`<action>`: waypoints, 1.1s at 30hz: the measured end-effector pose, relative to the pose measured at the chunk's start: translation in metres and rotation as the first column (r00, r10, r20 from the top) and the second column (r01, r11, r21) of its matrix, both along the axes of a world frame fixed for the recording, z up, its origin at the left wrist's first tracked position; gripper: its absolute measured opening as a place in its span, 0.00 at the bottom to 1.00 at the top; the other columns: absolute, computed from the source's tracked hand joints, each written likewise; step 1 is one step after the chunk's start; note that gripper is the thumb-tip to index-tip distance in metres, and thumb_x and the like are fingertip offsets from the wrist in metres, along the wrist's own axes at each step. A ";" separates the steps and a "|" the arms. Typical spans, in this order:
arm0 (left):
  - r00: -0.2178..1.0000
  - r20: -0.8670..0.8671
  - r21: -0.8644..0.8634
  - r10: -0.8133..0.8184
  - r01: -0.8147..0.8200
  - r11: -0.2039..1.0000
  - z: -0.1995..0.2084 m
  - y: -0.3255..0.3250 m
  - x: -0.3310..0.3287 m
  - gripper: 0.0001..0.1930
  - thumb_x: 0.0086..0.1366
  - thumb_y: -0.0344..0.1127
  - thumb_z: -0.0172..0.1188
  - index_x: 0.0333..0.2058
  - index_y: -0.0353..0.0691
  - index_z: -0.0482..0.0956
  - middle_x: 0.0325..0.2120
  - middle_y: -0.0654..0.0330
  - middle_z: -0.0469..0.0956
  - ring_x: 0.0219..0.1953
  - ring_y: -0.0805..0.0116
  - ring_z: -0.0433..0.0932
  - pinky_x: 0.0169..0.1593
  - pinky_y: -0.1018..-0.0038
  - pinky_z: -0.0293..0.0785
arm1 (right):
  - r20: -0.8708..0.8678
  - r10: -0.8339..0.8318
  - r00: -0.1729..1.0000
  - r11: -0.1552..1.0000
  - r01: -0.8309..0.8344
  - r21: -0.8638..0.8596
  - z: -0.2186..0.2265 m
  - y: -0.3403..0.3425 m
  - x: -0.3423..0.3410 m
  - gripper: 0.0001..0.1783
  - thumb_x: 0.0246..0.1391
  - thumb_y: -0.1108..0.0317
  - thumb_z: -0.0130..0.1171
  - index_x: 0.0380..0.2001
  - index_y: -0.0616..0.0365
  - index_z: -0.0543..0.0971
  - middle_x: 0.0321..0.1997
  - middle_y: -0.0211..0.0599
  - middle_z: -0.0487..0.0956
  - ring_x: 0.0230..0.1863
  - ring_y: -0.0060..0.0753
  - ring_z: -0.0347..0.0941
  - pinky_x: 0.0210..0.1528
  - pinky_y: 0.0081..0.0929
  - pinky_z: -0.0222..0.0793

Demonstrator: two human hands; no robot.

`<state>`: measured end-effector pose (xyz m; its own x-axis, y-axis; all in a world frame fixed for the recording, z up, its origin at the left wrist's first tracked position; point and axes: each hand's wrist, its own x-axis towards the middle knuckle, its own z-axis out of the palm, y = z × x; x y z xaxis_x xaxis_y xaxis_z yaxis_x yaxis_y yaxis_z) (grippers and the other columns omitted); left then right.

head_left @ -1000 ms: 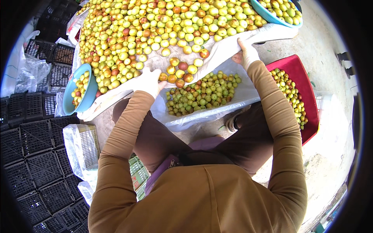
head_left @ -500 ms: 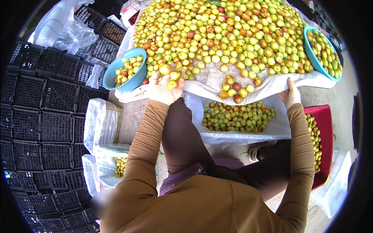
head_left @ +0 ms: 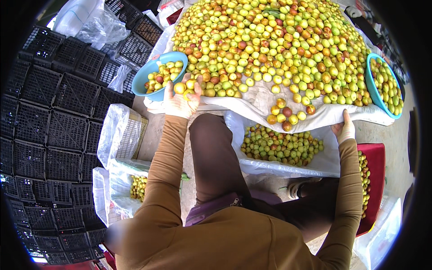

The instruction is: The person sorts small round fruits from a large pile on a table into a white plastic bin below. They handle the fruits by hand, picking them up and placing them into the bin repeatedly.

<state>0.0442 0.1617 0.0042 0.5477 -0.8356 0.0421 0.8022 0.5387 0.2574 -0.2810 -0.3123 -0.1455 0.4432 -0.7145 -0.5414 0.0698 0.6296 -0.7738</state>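
Head: fruit (head_left: 180, 88) in left hand (head_left: 181, 104)

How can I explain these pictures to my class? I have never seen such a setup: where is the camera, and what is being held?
There is no machine here, just a person using two bare hands. Every picture comes from one wide fisheye camera on the person's head, looking down, so straight edges look bent.

In front, a heap of round yellow-green and reddish fruit lies on a pale cloth, with a blue bowl at the left and another at the right. The left hand cups a few fruits; the right hand holds the cloth's front edge. Below sits a plastic-lined container with more fruit.
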 end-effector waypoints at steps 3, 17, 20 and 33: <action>0.998 -0.034 0.028 0.059 -0.058 0.998 0.011 0.003 -0.006 0.29 0.57 0.52 0.64 0.50 0.37 0.74 0.58 0.39 0.63 0.49 0.51 0.74 0.36 0.72 0.76 | 0.015 0.003 1.000 1.000 -0.003 0.004 0.004 0.003 0.001 0.27 0.49 0.44 0.66 0.47 0.47 0.75 0.37 0.29 0.80 0.35 0.31 0.76 0.42 0.38 0.72; 0.368 0.602 -0.175 -0.708 -0.805 -0.567 0.037 0.122 0.199 0.26 0.62 0.58 0.50 0.42 0.42 0.83 0.42 0.46 0.81 0.47 0.48 0.79 0.52 0.60 0.73 | -0.051 0.054 0.997 0.997 -0.056 -0.052 0.015 0.017 0.005 0.31 0.55 0.42 0.60 0.54 0.50 0.71 0.45 0.33 0.79 0.39 0.33 0.76 0.46 0.39 0.73; 0.125 0.725 -0.244 -0.677 -0.873 -0.423 0.047 0.068 0.170 0.22 0.65 0.51 0.52 0.40 0.38 0.83 0.45 0.48 0.80 0.47 0.50 0.79 0.54 0.62 0.72 | -0.013 0.049 0.999 0.994 -0.050 -0.093 0.012 0.013 -0.002 0.31 0.56 0.44 0.59 0.55 0.51 0.69 0.45 0.35 0.79 0.38 0.33 0.76 0.49 0.41 0.73; -0.311 0.547 -0.087 -0.778 -0.945 0.316 -0.048 -0.240 0.023 0.22 0.58 0.50 0.62 0.48 0.47 0.79 0.41 0.50 0.78 0.45 0.51 0.77 0.50 0.61 0.73 | -0.021 0.040 0.999 0.987 -0.042 -0.154 0.026 0.026 -0.002 0.26 0.59 0.47 0.57 0.50 0.57 0.71 0.37 0.37 0.79 0.31 0.28 0.76 0.39 0.31 0.78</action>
<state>0.0668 -0.0778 -0.0440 0.6148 -0.7129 0.3372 -0.7852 -0.5933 0.1774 -0.2828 -0.2866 -0.1190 0.4654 -0.7713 -0.4342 0.0321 0.5049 -0.8626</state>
